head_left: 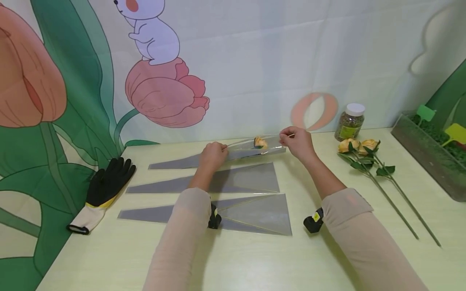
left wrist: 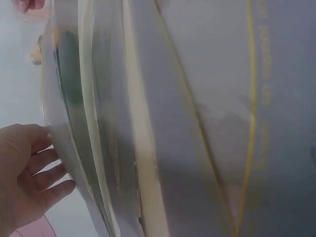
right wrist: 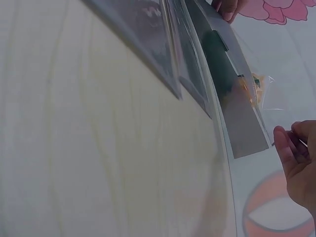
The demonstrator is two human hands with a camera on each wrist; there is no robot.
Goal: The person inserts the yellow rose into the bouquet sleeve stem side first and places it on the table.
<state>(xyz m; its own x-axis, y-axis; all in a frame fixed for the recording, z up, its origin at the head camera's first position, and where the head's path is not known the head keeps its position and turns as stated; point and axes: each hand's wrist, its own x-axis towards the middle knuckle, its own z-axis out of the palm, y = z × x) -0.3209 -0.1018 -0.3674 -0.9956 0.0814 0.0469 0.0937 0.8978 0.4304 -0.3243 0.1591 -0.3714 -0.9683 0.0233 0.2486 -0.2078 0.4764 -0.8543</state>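
At the back of the table lies a grey, clear-fronted flower sleeve with an orange-yellow rose inside its wide end. My left hand pinches the sleeve's upper edge near the middle; in the left wrist view the left hand has its fingertips at that edge. At the wide end my right hand pinches the film's corner between thumb and forefinger, as the right wrist view shows the right hand beside the sleeve's end. The rose's stem is mostly hidden by the sleeve.
Nearer me lie two more flat sleeves, a middle one and a front one. Two roses lie at right, before a lidded jar and a planter box. A black-and-white work glove lies at left.
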